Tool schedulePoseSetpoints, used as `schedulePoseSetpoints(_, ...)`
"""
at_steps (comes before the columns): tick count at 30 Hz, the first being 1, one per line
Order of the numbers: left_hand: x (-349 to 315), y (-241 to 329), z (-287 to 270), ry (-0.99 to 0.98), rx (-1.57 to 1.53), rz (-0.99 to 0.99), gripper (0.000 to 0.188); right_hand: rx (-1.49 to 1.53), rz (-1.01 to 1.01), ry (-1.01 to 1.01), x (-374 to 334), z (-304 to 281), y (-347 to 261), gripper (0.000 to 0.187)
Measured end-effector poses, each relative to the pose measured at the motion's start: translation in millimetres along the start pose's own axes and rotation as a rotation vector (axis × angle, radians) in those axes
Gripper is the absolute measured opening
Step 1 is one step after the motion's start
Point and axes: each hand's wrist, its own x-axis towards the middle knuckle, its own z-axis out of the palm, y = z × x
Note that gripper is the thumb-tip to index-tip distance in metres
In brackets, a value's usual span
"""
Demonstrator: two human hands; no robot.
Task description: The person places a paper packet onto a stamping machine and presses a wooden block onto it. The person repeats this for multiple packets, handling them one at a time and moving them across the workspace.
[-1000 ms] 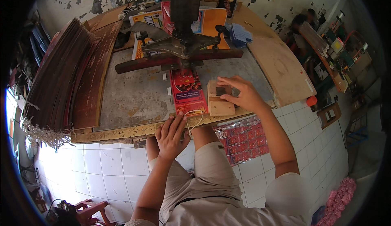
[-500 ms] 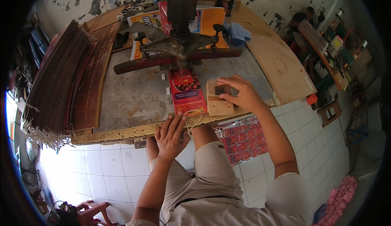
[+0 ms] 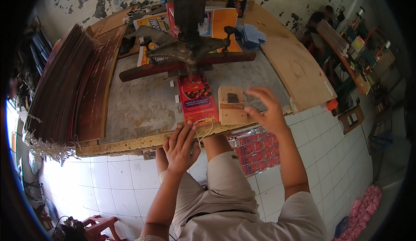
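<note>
A red printed packet or paper bag (image 3: 197, 103) lies flat on the grey worktop (image 3: 143, 106), its far end beneath a dark metal press (image 3: 188, 52). From its near end loops a thin pale cord (image 3: 211, 128). My left hand (image 3: 178, 147) rests at the table's front edge, fingers stretched out and touching the bag's near left corner. To the right of the bag sits a small wooden block jig (image 3: 232, 116) with a dark patch on top. My right hand (image 3: 269, 111) hovers just right of that jig, apart from it, with thumb and fingers spread and nothing held.
Stacked dark red sheets (image 3: 60, 85) with frayed cords stand at the left. A plywood board (image 3: 299, 74) covers the right side, near a blue stack (image 3: 252, 36). Printed sheets (image 3: 225, 19) lie behind the press. Wrapped red packs (image 3: 258, 147) lie below the table edge.
My right hand has come off the wooden jig and moved to the right. My left hand stays at the bag's near corner.
</note>
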Motion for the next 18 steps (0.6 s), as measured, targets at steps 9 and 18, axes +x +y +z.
schedulePoseSetpoints(9,43.6,40.8,-17.9,-0.160,-0.167,-0.003,0.062,-0.041,-0.032,-0.148,-24.8,29.6,-28.4,0.046)
schedulePoseSetpoints(18,42.9,50.5,-10.1,-0.287,-0.237,-0.046,0.074,0.165,0.037,-0.085,-24.6,8.2,-40.5,0.047)
